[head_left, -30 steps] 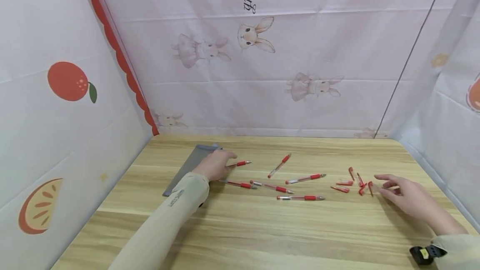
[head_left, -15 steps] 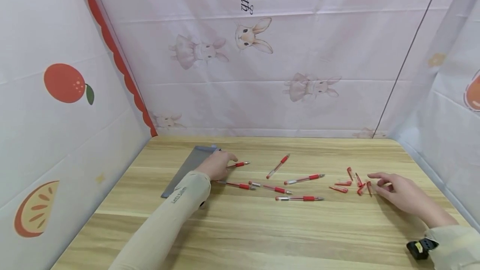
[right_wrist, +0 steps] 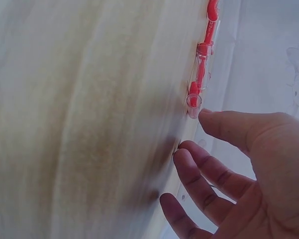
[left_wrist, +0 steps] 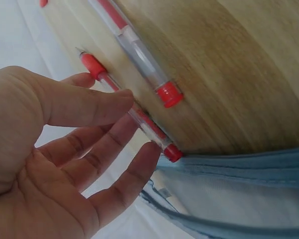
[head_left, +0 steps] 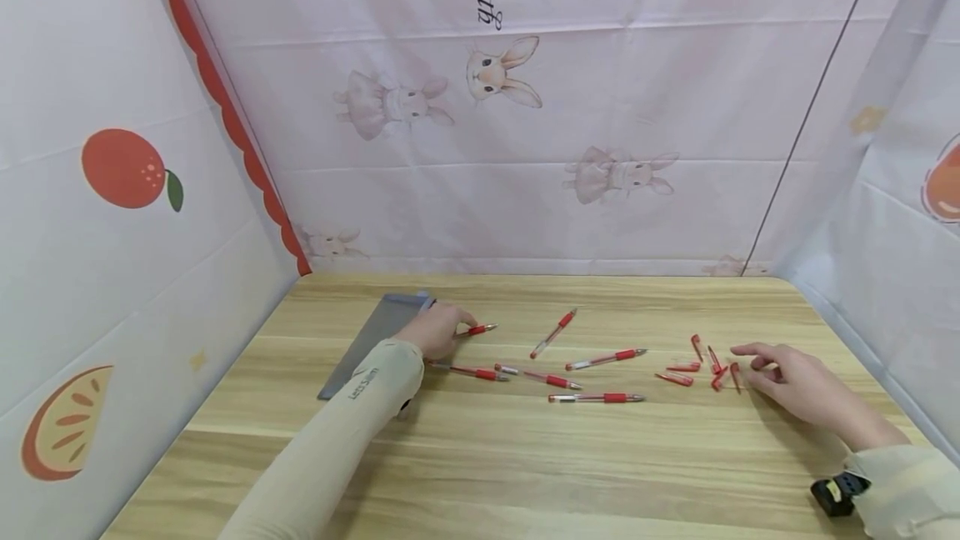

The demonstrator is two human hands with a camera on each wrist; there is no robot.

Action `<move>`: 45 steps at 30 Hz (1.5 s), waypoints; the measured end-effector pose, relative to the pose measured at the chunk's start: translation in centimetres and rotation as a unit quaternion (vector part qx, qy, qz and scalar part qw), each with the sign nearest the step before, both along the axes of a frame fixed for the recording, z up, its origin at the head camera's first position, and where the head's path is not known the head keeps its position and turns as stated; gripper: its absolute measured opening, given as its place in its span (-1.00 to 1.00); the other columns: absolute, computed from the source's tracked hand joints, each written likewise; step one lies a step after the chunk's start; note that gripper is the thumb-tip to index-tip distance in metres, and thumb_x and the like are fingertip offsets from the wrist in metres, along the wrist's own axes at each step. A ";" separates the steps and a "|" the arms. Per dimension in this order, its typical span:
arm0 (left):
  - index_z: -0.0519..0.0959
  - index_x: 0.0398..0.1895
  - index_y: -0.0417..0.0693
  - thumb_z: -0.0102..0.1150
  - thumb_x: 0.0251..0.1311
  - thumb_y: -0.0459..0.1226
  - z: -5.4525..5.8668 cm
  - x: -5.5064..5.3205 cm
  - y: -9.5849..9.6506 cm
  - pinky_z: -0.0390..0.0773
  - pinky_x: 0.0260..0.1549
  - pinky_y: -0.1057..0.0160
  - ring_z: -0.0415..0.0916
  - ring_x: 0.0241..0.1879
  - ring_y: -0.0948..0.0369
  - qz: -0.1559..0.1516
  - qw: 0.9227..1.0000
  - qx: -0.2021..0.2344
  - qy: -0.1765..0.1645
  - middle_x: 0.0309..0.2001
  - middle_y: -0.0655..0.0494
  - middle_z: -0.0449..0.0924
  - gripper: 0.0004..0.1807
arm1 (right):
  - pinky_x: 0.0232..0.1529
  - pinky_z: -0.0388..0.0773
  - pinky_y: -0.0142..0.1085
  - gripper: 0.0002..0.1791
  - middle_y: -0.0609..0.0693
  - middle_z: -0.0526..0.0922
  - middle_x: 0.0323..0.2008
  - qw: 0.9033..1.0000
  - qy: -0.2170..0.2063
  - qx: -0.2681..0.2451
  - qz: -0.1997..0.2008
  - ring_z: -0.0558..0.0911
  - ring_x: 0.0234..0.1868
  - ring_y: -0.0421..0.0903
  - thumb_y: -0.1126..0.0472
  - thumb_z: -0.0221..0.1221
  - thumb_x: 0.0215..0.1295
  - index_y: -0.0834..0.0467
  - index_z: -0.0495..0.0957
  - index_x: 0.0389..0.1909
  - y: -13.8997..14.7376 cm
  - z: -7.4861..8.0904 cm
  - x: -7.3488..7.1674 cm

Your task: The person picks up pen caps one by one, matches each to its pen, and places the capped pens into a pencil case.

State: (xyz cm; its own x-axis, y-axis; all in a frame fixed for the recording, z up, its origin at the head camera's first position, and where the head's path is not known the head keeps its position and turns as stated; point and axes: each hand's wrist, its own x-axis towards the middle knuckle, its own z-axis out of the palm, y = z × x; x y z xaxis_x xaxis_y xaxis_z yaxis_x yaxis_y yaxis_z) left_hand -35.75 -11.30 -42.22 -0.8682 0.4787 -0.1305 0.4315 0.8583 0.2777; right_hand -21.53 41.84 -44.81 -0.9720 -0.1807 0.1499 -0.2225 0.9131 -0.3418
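Observation:
My left hand [head_left: 438, 332] pinches a red gel pen [left_wrist: 109, 82] between thumb and fingers, its metal tip pointing away from the palm. The pen's red rear end lies at the mouth of a grey-blue zip pouch [head_left: 367, 332], which is partly hidden under the left hand and forearm. A second red pen [left_wrist: 144, 57] lies close beside the held one. At the right, my right hand [head_left: 795, 382] rests with loosely bent fingers near several red clear-bodied pen caps [head_left: 697, 365]. In the right wrist view its thumb is close to the nearest cap [right_wrist: 194, 102]; nothing is gripped.
Several more uncapped red pens lie scattered mid-table, among them one tilted pen [head_left: 553, 333], one near the caps [head_left: 606, 359] and one nearest the front [head_left: 596, 397]. Printed cloth walls [head_left: 450, 215] stand behind and beside the wooden table [head_left: 525, 473].
The whole head view drifts slightly left. The left hand stays at the pouch with the pen, and the right hand stays beside the caps; the scattered pens and caps keep their places.

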 end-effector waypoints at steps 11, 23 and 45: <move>0.72 0.27 0.08 0.30 0.33 -0.55 -0.5 -0.3 0.4 0.67 0.23 -0.07 0.65 0.27 -0.02 -0.005 0.999 -0.031 0.026 0.28 0.04 0.72 -0.48 | -0.19 0.62 -0.07 -0.56 0.15 0.76 -0.15 1.000 -0.007 0.003 -0.003 0.66 -0.23 -0.12 0.35 0.35 0.40 0.27 0.63 0.27 -0.2 0.1 -0.2; 0.70 0.23 0.09 0.27 0.34 -0.56 -0.6 -0.5 0.4 0.66 0.20 -0.08 0.64 0.24 -0.01 -0.016 0.999 -0.033 0.010 0.29 0.00 0.69 -0.50 | -0.20 0.65 -0.03 -0.58 0.17 0.76 -0.16 1.000 0.005 0.009 0.020 0.67 -0.25 -0.10 0.36 0.37 0.35 0.22 0.67 0.22 -0.5 -0.1 -0.4; 0.64 0.30 0.10 0.13 0.24 -0.66 0.6 0.6 0.1 0.56 -0.16 0.11 0.50 -0.20 0.13 -0.027 1.000 -0.010 -0.007 -0.12 0.07 0.66 -0.34 | -0.26 0.55 -0.22 -0.75 0.20 0.77 -0.08 0.999 0.029 0.022 0.018 0.55 -0.30 -0.26 0.36 0.39 0.31 0.10 0.80 -0.02 0.0 -0.6 -0.2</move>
State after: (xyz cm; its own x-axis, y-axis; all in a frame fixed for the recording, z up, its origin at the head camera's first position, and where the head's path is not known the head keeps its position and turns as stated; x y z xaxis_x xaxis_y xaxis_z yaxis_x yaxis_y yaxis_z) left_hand -35.11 -11.23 -41.60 -0.8390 0.5226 -0.1517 0.4743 0.8389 0.2671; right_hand -21.69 41.82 -45.38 -0.9546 -0.2235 0.1968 -0.2740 0.9181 -0.2865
